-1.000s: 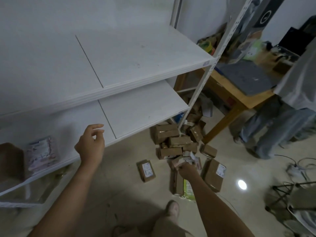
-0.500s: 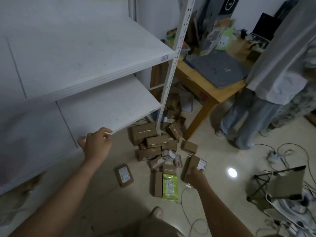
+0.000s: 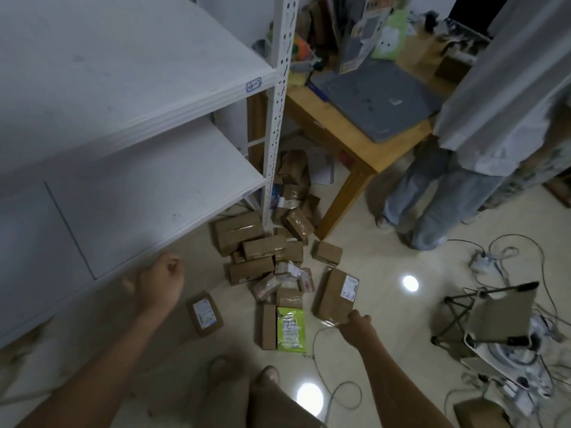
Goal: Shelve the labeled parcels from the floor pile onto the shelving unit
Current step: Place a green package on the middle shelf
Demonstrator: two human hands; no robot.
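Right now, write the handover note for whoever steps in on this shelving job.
Left hand: loosely closed, holding nothing, beside the front edge of the lower white shelf board.
Right hand: gripping the near end of the large brown cardboard parcel with a white label, at the right edge of the pile.
Parcels: the floor pile of brown boxes sits by the white perforated shelf post; a small labeled box and a green labeled pouch lie nearer the feet.
Done: no parcel on the shelf boards in view.
Left: lift the gripped parcel, shelve it, then the rest.
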